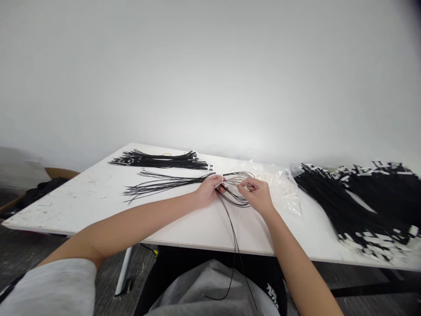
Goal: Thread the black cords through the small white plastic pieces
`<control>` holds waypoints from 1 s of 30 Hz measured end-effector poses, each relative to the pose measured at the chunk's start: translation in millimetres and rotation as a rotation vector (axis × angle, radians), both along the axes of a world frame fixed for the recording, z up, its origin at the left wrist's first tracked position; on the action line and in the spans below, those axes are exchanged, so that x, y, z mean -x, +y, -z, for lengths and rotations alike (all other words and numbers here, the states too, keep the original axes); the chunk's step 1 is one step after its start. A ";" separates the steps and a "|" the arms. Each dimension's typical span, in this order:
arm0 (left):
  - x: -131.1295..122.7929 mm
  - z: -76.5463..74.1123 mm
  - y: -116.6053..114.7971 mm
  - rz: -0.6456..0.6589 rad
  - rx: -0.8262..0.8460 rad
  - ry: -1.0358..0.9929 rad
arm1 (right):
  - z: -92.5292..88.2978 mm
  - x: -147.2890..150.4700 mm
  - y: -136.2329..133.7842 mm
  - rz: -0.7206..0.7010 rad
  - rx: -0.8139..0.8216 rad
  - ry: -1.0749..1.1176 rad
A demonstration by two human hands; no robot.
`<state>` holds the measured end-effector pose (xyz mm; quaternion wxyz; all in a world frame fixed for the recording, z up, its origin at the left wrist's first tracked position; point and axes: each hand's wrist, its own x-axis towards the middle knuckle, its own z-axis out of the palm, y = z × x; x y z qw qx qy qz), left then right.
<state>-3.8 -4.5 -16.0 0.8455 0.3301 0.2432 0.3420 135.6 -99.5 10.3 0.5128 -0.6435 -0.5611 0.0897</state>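
My left hand (209,191) is closed around a bundle of thin black wires (167,182) over the middle of the table. The wires fan out loose to the left and bend into loops on the right. A small white piece (219,179) shows at the fingertips; its kind is unclear. Beside the loops, my right hand (258,195) is closed in a pinch at the end of a wire, though the fingers partly hide the grip. Two long wires (234,232) hang from the bundle over the table's front edge toward my lap.
A stack of black wires (161,160) with white ends lies at the back of the white table (82,193). Clear plastic bags (284,186) rest right of my hands. Larger heaps of black wires (332,202) with white ends cover the right side. A wall stands behind.
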 end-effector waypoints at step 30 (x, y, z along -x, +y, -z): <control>0.0 3.3 1.1 0.016 -0.026 -0.011 | -0.7 0.4 -1.2 -0.063 -0.044 -0.101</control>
